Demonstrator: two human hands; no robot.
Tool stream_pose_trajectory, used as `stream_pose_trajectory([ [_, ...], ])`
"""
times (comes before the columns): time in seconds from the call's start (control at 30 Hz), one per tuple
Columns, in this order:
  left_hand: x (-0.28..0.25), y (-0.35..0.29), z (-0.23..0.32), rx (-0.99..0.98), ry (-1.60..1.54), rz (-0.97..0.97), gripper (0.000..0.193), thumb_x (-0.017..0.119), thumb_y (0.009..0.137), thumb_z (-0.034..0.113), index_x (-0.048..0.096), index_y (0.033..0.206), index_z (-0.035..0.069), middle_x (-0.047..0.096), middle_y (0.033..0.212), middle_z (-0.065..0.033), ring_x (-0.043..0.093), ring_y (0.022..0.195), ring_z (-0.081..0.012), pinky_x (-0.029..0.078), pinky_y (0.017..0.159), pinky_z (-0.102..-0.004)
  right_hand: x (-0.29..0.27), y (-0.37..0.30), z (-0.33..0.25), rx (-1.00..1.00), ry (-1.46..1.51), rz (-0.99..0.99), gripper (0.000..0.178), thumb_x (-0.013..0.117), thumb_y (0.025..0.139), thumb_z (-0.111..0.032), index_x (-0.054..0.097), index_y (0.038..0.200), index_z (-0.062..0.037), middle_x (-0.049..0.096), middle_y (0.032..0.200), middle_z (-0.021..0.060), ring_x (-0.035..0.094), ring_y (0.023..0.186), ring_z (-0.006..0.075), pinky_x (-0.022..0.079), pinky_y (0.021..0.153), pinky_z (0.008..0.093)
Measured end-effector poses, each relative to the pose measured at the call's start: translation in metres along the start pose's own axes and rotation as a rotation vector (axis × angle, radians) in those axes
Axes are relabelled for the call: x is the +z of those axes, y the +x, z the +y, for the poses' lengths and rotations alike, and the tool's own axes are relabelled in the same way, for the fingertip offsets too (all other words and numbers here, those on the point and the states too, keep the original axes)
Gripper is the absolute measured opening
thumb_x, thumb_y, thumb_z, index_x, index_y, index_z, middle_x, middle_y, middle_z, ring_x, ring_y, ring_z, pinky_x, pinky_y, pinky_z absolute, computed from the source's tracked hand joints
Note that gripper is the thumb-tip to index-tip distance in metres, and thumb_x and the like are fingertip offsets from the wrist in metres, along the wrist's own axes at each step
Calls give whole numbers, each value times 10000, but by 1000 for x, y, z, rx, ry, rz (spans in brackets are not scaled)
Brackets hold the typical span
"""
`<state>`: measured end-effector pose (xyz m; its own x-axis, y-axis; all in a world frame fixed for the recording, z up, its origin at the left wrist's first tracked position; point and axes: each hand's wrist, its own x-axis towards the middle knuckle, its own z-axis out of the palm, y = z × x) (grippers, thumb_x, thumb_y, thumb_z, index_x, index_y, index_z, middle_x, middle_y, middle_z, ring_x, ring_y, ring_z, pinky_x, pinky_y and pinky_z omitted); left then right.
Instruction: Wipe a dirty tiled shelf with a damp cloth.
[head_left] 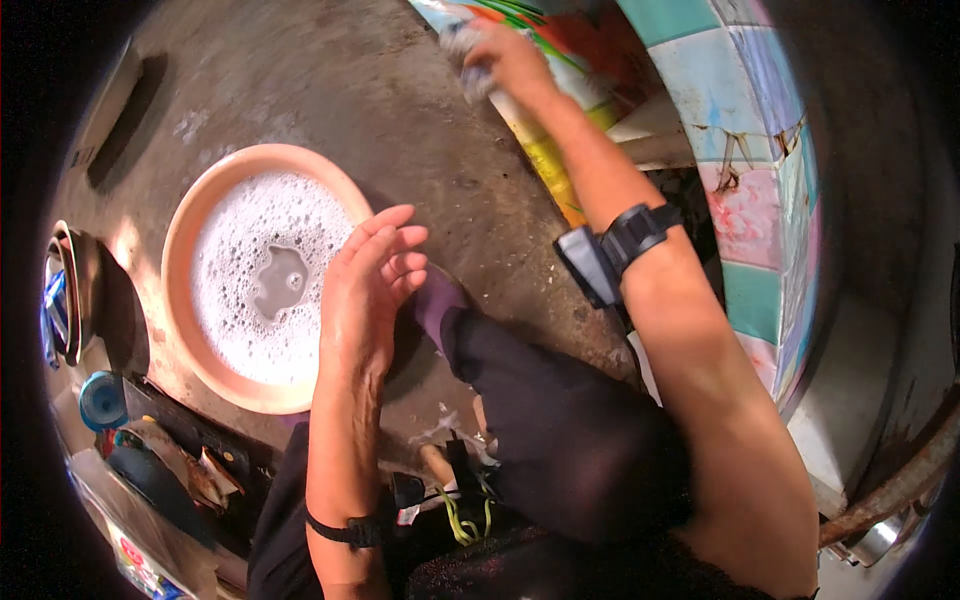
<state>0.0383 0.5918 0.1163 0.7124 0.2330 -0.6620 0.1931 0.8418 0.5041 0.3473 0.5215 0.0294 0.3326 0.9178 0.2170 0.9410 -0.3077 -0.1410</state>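
My right hand is stretched to the far right, its fingers closed around a crumpled greyish-white cloth. Motion blurs both of them. The cloth lies against a colourful printed sheet or bag in yellow, green, white and red. Beside a round peach-coloured basin is my left hand, palm turned inward and fingers loosely curled with nothing in them. White suds cover most of the water in the basin, and a patch of greyish water shows in the middle.
A tiled ledge runs along the right side. My dark-trousered knee is between my arms. At the far left stands a dark round container with blue items. A blue round lid and assorted clutter are at lower left.
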Motion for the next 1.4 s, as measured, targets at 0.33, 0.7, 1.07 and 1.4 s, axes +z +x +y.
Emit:
stream_pose_trajectory([
  [0.33, -10, -10, 7, 35, 5, -13, 304, 507, 863, 205, 509, 1104, 20, 584, 878, -27, 535, 714, -76, 464, 657, -199, -54, -58, -52, 158, 242, 54, 346, 609, 714, -16, 613, 1038, -139, 417, 1287, 123, 444, 1147, 294, 384, 935, 317],
  [0.7, -7, -2, 4, 0, -7, 35, 257, 484, 859, 146, 522, 1074, 11, 585, 877, -52, 527, 711, -94, 449, 661, -216, 1, -52, -42, 101, -26, -11, 507, 536, 680, 90, 585, 1094, -198, 292, 1391, 23, 246, 1267, 363, 183, 1040, 488],
  [1.07, 1, -2, 1, 29, -13, 1, 257, 470, 863, 140, 526, 1068, -4, 585, 872, -62, 522, 715, -100, 441, 666, -220, -78, -37, -29, 301, 480, 117, 450, 543, 744, 15, 549, 1153, -170, 553, 1141, 106, 506, 1086, 224, 395, 900, 263],
  [1.4, 2, 1, -3, -5, -18, 6, 254, 473, 864, 144, 526, 1068, 2, 582, 871, -54, 525, 711, -98, 448, 663, -220, -26, -107, -46, 195, -109, -165, 512, 499, 728, 53, 534, 1161, -217, 222, 1409, 70, 215, 1274, 371, 204, 1029, 505],
])
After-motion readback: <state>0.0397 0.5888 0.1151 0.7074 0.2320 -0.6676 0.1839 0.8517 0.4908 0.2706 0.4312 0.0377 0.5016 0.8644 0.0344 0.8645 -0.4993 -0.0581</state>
